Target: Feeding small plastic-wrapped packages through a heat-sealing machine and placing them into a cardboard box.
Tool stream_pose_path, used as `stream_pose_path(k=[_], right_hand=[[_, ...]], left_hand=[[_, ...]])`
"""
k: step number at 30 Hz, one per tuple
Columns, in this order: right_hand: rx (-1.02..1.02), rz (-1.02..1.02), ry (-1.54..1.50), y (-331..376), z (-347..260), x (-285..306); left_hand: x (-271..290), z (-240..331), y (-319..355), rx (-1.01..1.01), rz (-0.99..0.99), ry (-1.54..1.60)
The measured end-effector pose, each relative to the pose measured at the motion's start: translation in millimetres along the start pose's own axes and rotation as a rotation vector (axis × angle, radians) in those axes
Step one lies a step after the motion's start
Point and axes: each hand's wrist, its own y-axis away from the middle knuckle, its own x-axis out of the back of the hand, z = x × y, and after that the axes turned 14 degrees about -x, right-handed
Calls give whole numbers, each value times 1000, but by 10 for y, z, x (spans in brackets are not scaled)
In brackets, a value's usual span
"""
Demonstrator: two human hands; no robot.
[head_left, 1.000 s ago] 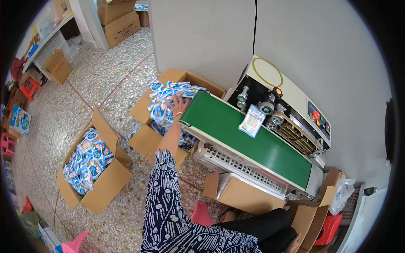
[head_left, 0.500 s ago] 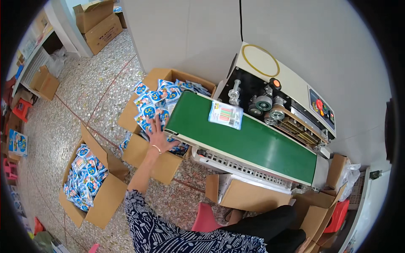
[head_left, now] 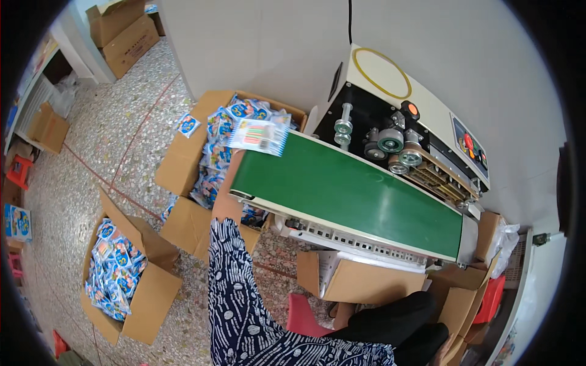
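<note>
**Packet at the belt's left end**

Centrally, the sealer (head_left: 421, 131) and its green belt (head_left: 348, 195) fill the middle and right of the frame. Left of the belt stands an open box (head_left: 183, 165) heaped with blue packets. Another box (head_left: 143, 293) of packets sits at lower left. One left arm (head_left: 229, 201) in a patterned sleeve rises from the bottom edge toward the belt's left end; its hand is hidden behind the belt, so its grip cannot be told. A striped packet (head_left: 259, 135) overhangs the belt's upper left corner. No right hand shows.
</note>
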Motion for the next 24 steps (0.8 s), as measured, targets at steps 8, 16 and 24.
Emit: stream_pose_path(k=[8, 16, 24], right_hand=[[128, -114, -85, -71, -579, -236], [174, -197, -166, -413, -330, -341], [85, -408, -571, -473, 295, -232]], left_hand=[[781, -954, -1314, -113, -118, -425], [680, -1441, 68, -394, 230, -22], [210, 376, 239, -38, -305, -967]])
